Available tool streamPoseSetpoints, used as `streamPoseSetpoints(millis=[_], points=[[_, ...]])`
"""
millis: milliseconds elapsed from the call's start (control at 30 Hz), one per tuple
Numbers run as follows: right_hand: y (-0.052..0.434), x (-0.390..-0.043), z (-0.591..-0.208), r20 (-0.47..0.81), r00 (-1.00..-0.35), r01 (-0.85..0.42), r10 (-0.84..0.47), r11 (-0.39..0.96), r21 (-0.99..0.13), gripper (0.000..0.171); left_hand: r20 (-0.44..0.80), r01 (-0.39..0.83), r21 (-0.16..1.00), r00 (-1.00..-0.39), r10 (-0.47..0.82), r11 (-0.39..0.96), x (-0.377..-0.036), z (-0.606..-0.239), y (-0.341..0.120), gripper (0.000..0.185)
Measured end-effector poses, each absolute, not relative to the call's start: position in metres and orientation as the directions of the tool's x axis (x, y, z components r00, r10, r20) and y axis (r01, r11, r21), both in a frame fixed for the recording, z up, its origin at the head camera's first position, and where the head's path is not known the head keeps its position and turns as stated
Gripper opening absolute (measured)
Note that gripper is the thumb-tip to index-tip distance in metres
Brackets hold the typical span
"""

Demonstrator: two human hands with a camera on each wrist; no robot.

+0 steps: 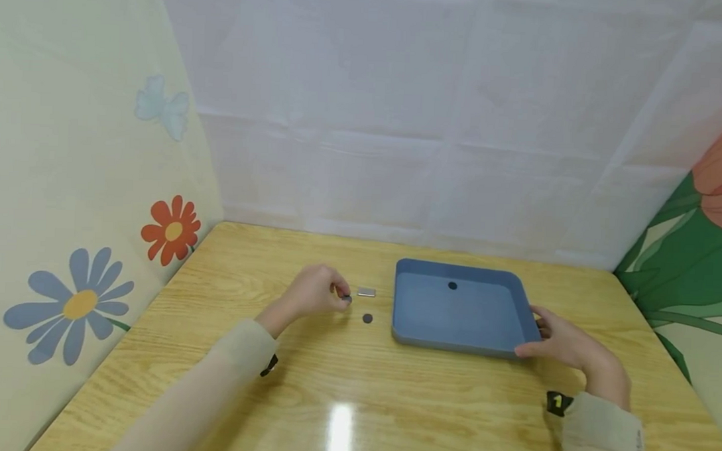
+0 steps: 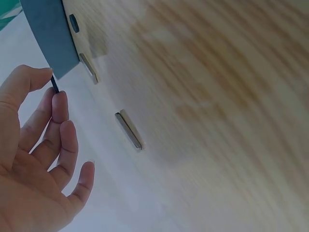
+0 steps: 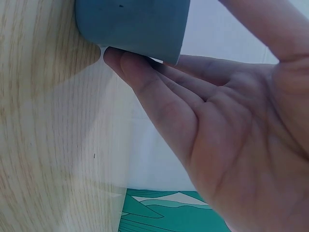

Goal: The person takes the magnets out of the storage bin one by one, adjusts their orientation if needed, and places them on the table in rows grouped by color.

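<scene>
My left hand (image 1: 319, 289) pinches a small dark disc (image 2: 55, 84) edge-on between thumb and fingertips, just above the table. Close by lie a second dark disc (image 1: 367, 318) and a silver metal bar (image 1: 366, 292). In the left wrist view another thin metal bar (image 2: 128, 130) lies nearer the hand; the head view hides it behind that hand. A shallow blue-grey tray (image 1: 401, 336) stands to the right, with one dark disc (image 1: 452, 286) in it. My right hand (image 1: 566, 342) touches the tray's front right corner, its fairly straight fingers (image 3: 154, 92) along the outer wall.
The wood-grain table (image 1: 307, 396) ends at a white cloth backdrop (image 1: 363, 152). Flower-printed panels (image 1: 70, 175) rise at the left and right sides. A black strap piece (image 1: 559, 403) shows at the right wrist.
</scene>
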State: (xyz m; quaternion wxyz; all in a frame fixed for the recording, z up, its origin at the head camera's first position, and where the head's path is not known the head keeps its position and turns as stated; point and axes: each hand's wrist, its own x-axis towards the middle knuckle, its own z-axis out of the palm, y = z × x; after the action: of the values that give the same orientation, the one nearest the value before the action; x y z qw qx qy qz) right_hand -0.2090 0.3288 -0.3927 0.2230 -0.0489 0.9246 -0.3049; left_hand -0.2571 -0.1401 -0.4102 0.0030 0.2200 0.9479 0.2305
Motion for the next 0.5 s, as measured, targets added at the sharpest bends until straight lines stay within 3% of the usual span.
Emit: streamPoseSetpoints(millis=[500], points=[[0.330, -0.212, -0.393, -0.398, -0.888, 0.052, -0.231, 0.809, -0.586, 0.119, -0.013, 0.369, 0.388, -0.914, 0.405, 0.845, -0.255, -0.425, -0.142, 0.005]])
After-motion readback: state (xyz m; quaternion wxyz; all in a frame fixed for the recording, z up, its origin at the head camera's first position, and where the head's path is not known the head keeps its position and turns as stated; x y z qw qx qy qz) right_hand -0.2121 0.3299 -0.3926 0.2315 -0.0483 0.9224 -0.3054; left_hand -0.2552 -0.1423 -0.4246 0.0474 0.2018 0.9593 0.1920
